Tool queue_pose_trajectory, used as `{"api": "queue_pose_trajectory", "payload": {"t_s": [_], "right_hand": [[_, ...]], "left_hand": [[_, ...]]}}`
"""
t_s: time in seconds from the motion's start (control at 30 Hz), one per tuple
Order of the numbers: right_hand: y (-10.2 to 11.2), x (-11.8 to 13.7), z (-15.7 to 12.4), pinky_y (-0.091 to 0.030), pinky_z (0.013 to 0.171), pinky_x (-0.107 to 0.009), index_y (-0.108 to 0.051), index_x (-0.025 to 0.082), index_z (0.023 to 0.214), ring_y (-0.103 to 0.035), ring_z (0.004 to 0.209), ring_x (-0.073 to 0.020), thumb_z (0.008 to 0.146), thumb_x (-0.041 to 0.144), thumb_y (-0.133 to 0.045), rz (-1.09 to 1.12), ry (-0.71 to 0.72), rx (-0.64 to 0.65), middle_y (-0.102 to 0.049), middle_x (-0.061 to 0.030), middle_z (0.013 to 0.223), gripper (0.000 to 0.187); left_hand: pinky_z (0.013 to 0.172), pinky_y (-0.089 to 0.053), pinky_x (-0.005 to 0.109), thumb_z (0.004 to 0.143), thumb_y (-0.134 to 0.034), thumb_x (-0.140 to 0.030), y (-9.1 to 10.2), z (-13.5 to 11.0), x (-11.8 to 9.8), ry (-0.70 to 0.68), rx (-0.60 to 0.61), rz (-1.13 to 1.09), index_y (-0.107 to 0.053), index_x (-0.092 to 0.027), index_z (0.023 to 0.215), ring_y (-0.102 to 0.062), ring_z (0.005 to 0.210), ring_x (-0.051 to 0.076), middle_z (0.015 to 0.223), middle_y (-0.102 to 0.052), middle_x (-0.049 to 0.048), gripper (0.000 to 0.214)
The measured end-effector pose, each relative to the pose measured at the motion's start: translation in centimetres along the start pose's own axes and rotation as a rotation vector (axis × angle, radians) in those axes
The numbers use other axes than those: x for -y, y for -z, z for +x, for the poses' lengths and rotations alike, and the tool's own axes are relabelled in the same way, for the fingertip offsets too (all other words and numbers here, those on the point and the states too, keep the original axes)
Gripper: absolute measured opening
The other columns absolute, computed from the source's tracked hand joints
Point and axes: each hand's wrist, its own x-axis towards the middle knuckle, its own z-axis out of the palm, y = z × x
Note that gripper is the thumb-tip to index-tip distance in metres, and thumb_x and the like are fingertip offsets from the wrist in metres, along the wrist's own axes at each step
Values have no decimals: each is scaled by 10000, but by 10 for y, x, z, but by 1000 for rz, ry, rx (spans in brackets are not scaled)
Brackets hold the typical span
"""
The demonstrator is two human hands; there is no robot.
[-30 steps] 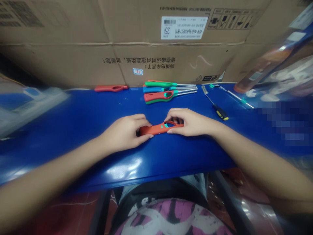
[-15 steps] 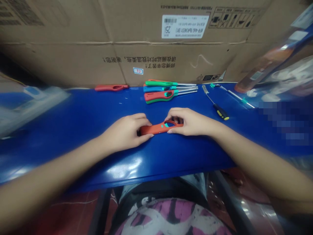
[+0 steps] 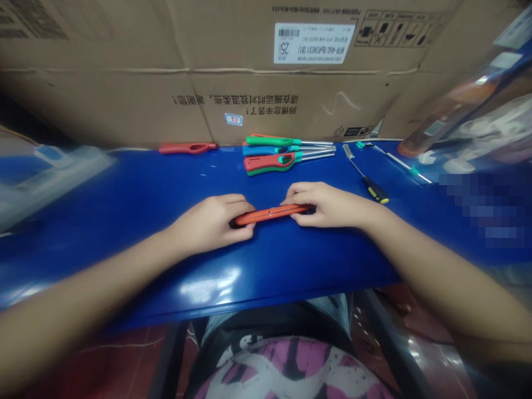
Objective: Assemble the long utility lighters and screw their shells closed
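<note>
An orange lighter casing, the handle part of a long-necked gas lighter, is held edge-up between my two hands over the blue tabletop. My left hand is closed round its left end, thumb on the near side. At the other end my right hand pinches it, with fingertips partly hidden behind. A thin seam runs along the edge that faces me. Beyond my hands lie several finished-looking lighters with metal necks, among them a red and green lighter and a green-topped lighter.
A red casing lies at the back left. Toward the right are a black and yellow screwdriver and a metal lighter neck. A large cardboard box walls off the back. A whitish blurred object stands far left.
The casing has been turned in my hands: its broad face with the trigger opening showed before, and now its narrow seamed edge does. Both hands stay in nearly the same place.
</note>
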Motion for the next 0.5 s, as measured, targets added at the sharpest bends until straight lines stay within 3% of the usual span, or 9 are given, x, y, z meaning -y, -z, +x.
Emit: {"api": "queue_pose_trajectory", "payload": {"t_s": [0.23, 0.5], "right_hand": [[0, 0, 0, -490, 811, -306, -741, 141, 1003, -628, 857, -169, 895, 143, -627, 32, 12, 3, -666, -77, 1017, 158], [1, 2, -2, -490, 823, -319, -737, 134, 1077, -625, 886, -189, 978, 263, -598, 24, 37, 7, -667, -99, 1022, 214]], "left_hand": [[708, -492, 274, 1009, -536, -393, -1, 0, 4, -46, 5, 30, -713, -158, 1022, -638, 778, 169, 908, -672, 58, 295], [693, -478, 264, 1027, -513, -426, -1, -1, 2, -57, -8, 20, -713, -152, 991, -614, 739, 164, 851, -647, 56, 342]]}}
